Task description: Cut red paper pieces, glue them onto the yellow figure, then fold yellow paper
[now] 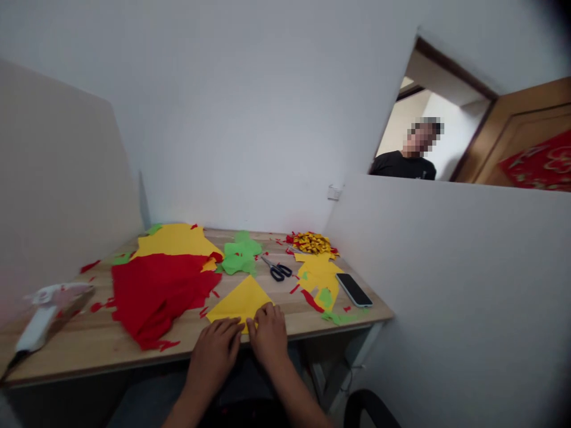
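A yellow sheet, felt or paper, lies at the front edge of the table with one corner pointing away from me and a crease down its middle. My left hand grips its near left edge, fingers curled and thumb toward the centre. On the near right edge, my right hand has its fingers bent over the sheet, the thumb close to the left one. Beyond the sheet lie scissors with dark handles. To the left spreads a large crumpled red piece of felt-like material.
Yellow material and green pieces lie toward the wall. At right are a red-and-yellow fringed bundle, yellow offcuts and a phone. A white glue gun stands far left. A person is beyond the partition.
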Tool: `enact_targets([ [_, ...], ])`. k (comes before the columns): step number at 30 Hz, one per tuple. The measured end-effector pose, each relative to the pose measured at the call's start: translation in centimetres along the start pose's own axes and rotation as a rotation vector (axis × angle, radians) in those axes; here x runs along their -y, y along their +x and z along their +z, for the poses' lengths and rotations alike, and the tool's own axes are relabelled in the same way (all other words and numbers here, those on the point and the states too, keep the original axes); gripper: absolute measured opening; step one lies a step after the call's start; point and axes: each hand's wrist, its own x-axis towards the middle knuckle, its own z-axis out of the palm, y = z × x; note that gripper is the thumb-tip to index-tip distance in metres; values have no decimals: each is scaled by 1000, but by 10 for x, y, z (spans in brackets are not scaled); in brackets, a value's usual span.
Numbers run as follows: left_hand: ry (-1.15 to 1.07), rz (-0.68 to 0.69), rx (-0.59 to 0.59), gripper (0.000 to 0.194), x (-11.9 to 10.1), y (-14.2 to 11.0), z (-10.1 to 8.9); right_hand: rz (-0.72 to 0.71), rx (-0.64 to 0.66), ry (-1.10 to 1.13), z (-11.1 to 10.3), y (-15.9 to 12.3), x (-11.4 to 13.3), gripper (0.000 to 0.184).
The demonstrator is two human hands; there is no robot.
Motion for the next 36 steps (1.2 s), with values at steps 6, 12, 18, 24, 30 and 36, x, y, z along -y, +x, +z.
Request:
enact_targets([
  [6,-16,1,4,31,12,4,10,27,-8,1,4,3,0,22],
  [12,-24,-12,35,28,-8,1,-11,-6,9,-71,-5,-1,1,20],
  [18,38,-33,112,31,-27,-2,-22,-34,20,-33,-2,-2,-3,20],
  [24,16,-47,111,31,-26,-3,-21,-49,2,-49,-2,-3,-4,18],
  [30,23,-41,123,33,-24,-5,-19,-56,25,-39,-2,-3,-5,19],
  [36,59,-37,165,37,-23,-4,-17,-81,73,-13,-4,7,-7,17],
])
